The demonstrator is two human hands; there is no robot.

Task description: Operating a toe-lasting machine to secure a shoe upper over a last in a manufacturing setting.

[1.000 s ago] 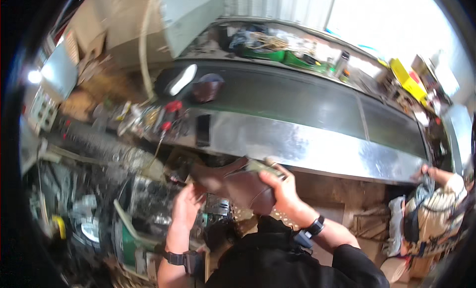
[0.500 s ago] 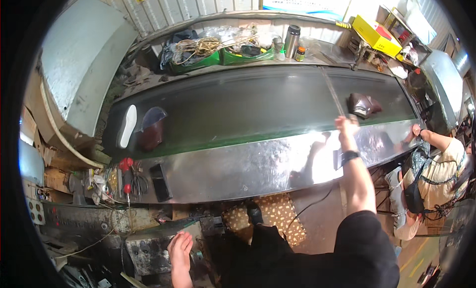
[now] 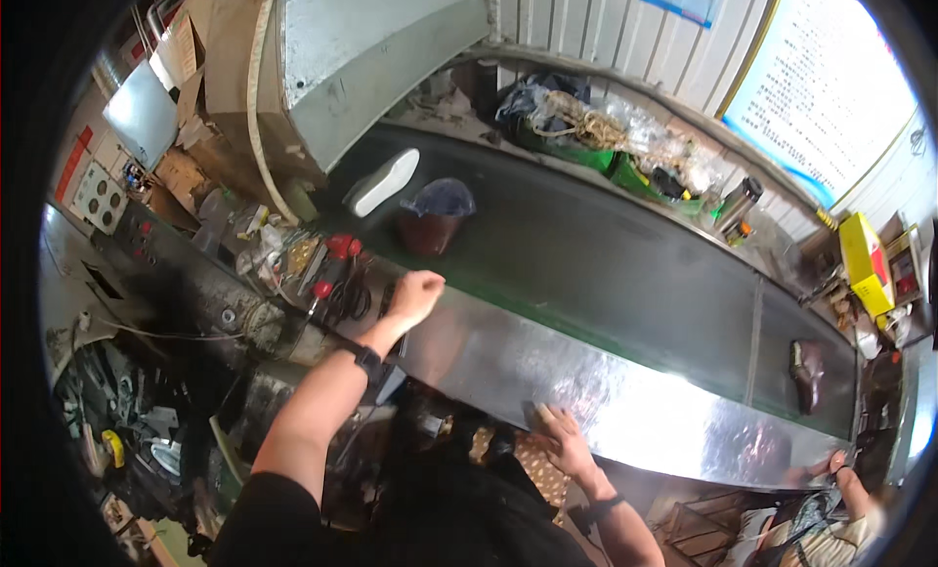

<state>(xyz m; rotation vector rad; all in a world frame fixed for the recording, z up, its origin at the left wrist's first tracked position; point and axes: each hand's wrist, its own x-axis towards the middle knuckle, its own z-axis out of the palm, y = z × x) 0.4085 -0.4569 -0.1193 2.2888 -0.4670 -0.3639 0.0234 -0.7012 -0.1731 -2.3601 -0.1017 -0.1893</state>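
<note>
The left hand (image 3: pixel 415 295) rests as a closed, empty fist on the conveyor's steel edge (image 3: pixel 547 367), just below the dark shoe (image 3: pixel 430 225) and white sole (image 3: pixel 383 181) on the belt (image 3: pixel 606 264); the right hand (image 3: pixel 562 440), grip spread flat, presses the steel panel, holding nothing
</note>
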